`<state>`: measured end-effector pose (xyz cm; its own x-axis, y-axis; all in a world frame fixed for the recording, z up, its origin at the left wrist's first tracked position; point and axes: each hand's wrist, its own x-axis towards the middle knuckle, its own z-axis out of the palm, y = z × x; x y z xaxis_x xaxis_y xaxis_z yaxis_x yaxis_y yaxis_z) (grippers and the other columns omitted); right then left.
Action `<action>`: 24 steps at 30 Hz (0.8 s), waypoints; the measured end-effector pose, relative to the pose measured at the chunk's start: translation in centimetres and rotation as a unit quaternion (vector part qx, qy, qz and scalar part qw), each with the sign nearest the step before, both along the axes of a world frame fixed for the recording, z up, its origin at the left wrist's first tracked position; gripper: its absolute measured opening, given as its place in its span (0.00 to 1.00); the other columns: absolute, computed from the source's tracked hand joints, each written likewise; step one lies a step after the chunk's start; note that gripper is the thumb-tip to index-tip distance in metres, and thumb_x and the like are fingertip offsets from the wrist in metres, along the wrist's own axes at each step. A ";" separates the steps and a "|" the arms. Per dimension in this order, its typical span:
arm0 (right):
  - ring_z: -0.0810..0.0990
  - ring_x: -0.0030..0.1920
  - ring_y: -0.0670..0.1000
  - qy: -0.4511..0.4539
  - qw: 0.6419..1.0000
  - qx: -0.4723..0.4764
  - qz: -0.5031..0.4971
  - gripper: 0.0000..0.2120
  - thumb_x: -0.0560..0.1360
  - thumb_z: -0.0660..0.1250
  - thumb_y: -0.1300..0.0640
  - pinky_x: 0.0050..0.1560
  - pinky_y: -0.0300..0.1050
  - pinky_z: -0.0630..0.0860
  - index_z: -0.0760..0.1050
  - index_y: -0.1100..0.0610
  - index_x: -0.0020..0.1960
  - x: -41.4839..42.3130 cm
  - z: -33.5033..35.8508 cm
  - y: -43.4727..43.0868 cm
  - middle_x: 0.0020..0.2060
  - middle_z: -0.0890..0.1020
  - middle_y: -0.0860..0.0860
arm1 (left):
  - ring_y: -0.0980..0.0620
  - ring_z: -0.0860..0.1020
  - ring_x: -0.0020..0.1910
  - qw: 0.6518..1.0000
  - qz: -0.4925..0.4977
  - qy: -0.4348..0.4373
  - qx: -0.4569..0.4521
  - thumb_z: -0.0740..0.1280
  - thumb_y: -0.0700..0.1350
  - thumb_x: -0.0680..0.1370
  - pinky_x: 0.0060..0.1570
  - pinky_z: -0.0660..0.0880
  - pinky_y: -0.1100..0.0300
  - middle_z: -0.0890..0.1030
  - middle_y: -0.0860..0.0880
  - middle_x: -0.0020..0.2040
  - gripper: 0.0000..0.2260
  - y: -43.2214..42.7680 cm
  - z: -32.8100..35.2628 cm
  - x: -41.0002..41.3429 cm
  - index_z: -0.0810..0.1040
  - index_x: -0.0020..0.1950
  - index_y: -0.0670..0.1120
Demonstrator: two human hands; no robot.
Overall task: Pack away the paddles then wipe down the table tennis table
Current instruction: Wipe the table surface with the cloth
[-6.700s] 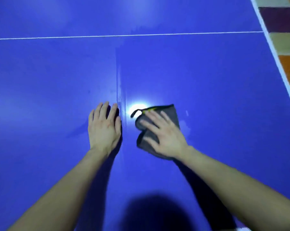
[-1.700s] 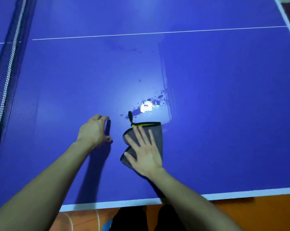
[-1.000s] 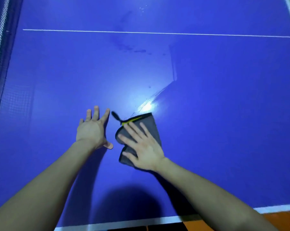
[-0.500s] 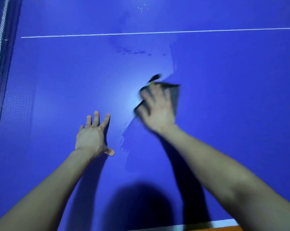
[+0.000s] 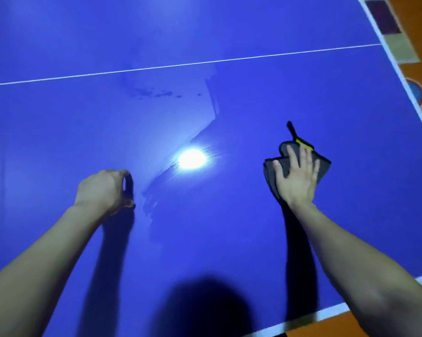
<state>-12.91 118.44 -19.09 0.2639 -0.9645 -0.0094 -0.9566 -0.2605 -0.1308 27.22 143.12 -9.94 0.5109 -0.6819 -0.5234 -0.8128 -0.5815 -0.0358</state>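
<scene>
1. The blue tabletop [image 5: 229, 239] fills most of the view, with white bands along its near and right edges.
2. A thin white line [image 5: 180, 65] crosses it from the left to the right edge.
3. A bright lamp glare [image 5: 191, 158] sits mid-tabletop. Dark damp spots [image 5: 156, 93] lie just this side of the line, and a paler wiped streak runs from them down past the glare.
4. An orange floor [image 5: 338, 327] shows beyond the near edge, and a patterned rug [image 5: 399, 45] lies past the right edge.
5. The cloth [image 5: 324, 167] is grey, folded and dark-hemmed. A yellow tag [image 5: 302, 142] and a black loop [image 5: 290, 128] stick out from its far corner.
6. It lies flat on the right half of the tabletop, between the line and the near edge and well in from the right edge.
7. The right hand [image 5: 296, 177] presses on the cloth palm down, fingers straight and spread.
8. The left hand [image 5: 103, 190] rests on the tabletop left of the glare, fingers curled under and holding nothing.
</scene>
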 end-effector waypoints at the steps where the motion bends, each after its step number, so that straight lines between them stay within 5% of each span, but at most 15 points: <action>1: 0.51 0.88 0.57 0.003 1.000 0.002 -0.026 0.36 0.85 0.49 0.31 0.85 0.69 0.49 0.63 0.49 0.86 1.2 0.3 0.7 0.88 0.55 0.55 | 0.44 0.80 0.47 1.000 -0.002 0.000 -0.005 0.83 0.60 0.63 0.42 0.76 0.54 0.77 0.52 0.49 0.26 -0.6 -0.2 0.1 0.79 0.58 0.60; 3: 0.50 0.88 0.58 0.002 1.000 0.007 0.028 0.34 0.86 0.52 0.33 0.85 0.69 0.49 0.62 0.48 0.87 6.3 1.0 3.4 0.89 0.53 0.55 | 0.42 0.81 0.52 1.000 0.003 0.009 -0.018 0.83 0.59 0.64 0.45 0.78 0.50 0.77 0.50 0.55 0.31 -1.8 -0.3 0.2 0.78 0.64 0.59; 7: 0.50 0.89 0.57 -0.047 0.947 0.029 0.316 0.31 0.85 0.59 0.36 0.85 0.67 0.49 0.67 0.46 0.85 19.3 1.2 10.6 0.89 0.55 0.55 | 0.39 0.79 0.62 1.000 0.017 0.005 -0.022 0.79 0.50 0.71 0.52 0.81 0.43 0.73 0.46 0.69 0.38 -4.9 -0.7 1.2 0.69 0.79 0.55; 11: 0.52 0.88 0.55 -0.071 0.905 0.037 0.417 0.28 0.86 0.61 0.39 0.87 0.62 0.50 0.70 0.48 0.83 19.7 1.2 8.8 0.88 0.60 0.54 | 0.38 0.75 0.64 0.999 -0.028 -0.010 0.019 0.81 0.48 0.70 0.51 0.82 0.41 0.68 0.44 0.69 0.52 -8.8 -1.8 2.9 0.53 0.86 0.58; 15: 0.59 0.87 0.56 -0.058 0.952 0.000 0.301 0.24 0.85 0.63 0.41 0.84 0.65 0.57 0.73 0.48 0.79 8.3 1.4 -1.0 0.85 0.66 0.53 | 0.31 0.62 0.78 1.000 -0.011 0.007 0.014 0.86 0.64 0.60 0.62 0.78 0.33 0.58 0.39 0.80 0.65 -14.6 -2.0 3.4 0.47 0.86 0.62; 19: 0.51 0.89 0.55 0.027 0.991 0.009 0.130 0.32 0.85 0.56 0.35 0.86 0.66 0.51 0.66 0.48 0.85 2.4 1.3 -7.0 0.88 0.57 0.55 | 0.28 0.49 0.82 0.998 0.011 0.028 0.048 0.85 0.66 0.61 0.65 0.75 0.29 0.41 0.41 0.86 0.69 -18.4 -2.7 2.0 0.36 0.85 0.64; 24: 0.49 0.89 0.59 -0.007 0.962 0.003 0.272 0.33 0.84 0.58 0.35 0.85 0.68 0.48 0.64 0.48 0.86 17.6 0.8 -4.1 0.89 0.53 0.57 | 0.29 0.46 0.83 0.998 0.003 0.017 0.056 0.84 0.66 0.65 0.64 0.76 0.31 0.38 0.41 0.86 0.67 -18.0 -3.8 2.0 0.33 0.84 0.64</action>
<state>4.66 114.36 -18.33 0.7294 -0.6841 -0.0067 -0.6776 -0.7210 -0.1451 29.21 125.13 -13.76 0.4951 -0.6154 -0.6134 -0.8115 -0.5797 -0.0735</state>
